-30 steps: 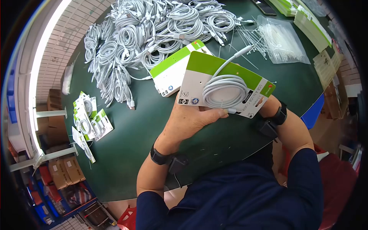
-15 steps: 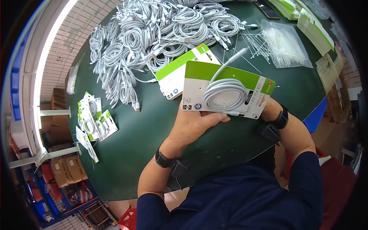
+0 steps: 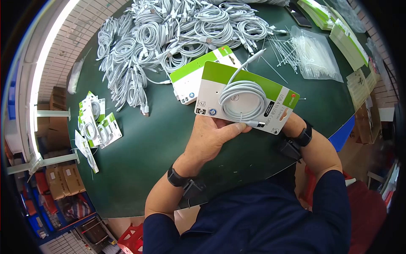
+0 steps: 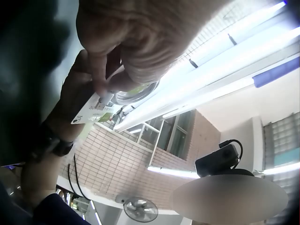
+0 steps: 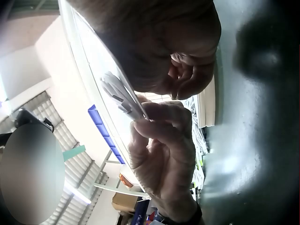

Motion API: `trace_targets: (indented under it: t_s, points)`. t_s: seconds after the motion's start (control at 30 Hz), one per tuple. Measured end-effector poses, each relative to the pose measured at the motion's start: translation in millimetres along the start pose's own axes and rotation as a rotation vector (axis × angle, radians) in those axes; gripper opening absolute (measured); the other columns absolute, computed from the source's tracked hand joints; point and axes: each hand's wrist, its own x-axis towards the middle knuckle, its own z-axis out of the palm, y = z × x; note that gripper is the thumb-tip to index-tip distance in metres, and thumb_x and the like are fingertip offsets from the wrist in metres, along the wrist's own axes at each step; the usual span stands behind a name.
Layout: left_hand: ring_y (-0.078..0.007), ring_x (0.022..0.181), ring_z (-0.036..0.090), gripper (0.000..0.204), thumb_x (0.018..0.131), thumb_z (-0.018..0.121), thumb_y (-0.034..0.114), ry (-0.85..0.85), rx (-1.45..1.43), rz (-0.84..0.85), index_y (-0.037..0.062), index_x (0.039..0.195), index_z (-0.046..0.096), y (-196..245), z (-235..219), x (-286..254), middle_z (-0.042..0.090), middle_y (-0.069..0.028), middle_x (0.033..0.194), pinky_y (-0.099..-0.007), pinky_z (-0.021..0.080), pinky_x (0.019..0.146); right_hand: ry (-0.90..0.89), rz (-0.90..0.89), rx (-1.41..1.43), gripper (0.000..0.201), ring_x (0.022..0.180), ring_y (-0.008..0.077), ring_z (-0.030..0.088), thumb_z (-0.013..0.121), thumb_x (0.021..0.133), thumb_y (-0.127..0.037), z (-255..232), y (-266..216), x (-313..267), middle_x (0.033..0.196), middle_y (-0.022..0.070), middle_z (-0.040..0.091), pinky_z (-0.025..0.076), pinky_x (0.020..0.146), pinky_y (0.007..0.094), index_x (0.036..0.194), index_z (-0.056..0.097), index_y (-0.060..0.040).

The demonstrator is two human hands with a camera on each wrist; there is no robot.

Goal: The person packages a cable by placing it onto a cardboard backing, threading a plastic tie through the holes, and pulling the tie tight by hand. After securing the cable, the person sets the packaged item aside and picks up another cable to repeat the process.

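Note:
A green-and-white cable card (image 3: 275, 91) is held up over the table in the head view, a white coiled USB cable (image 3: 224, 97) on its front. One plug end (image 3: 256, 56) sticks up past the top edge; the metal plug lies at the bottom. My left hand (image 3: 209, 137) pinches the lower edge, thumb in front by the coil, fingers behind. Mostly hidden behind the card is my right hand (image 3: 294, 125). In the right wrist view the right hand (image 5: 183, 51) has its fingers curled close behind the card, near the left fingertips; I cannot tell what they grip.
Behind the card lies a stack of cards (image 3: 186, 82). A large heap of white cables (image 3: 156, 38) covers the table's back. Loose zip ties (image 3: 283, 51) and a bag of ties (image 3: 315, 55) lie back right, beside more cards (image 3: 349, 42). Carded cables (image 3: 95, 122) sit at left.
The card has tilted slightly and shifted a little left in the head view, the surroundings also shifting left. The metal plug at its bottom shows more plainly. Both hands stay at the card.

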Motion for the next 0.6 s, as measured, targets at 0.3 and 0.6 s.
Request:
trace_targets:
  t_s: [0.3, 0.6]
  points:
    - [-0.0246, 0.109, 0.072, 0.062, 0.082, 0.075, -0.006, 0.035, 0.024, -0.028, -0.0041, 0.14, 0.053, -5.5, -2.5, -1.1, 0.067, -0.0164, 0.127, -0.0356, 0.066, 0.083, -0.036, 0.004, -0.008, 0.048, 0.103, 0.0159, 0.067, 0.084, 0.087, -0.019, 3.5, -3.5, 6.3, 0.116, 0.0083, 0.07, 0.056, 0.09, 0.0308, 0.126, 0.065, -0.0002]
    - [-0.0246, 0.107, 0.073, 0.047, 0.088, 0.073, -0.008, 0.088, -0.054, 0.037, -0.0072, 0.133, 0.058, -16.0, 0.3, -2.5, 0.07, -0.0164, 0.124, -0.0372, 0.066, 0.087, -0.135, 0.096, -0.18, 0.037, 0.09, 0.0109, 0.066, 0.083, 0.089, -0.022, -9.4, -8.5, 19.4, 0.106, 0.0072, 0.072, 0.056, 0.078, 0.0294, 0.114, 0.068, 0.0004]
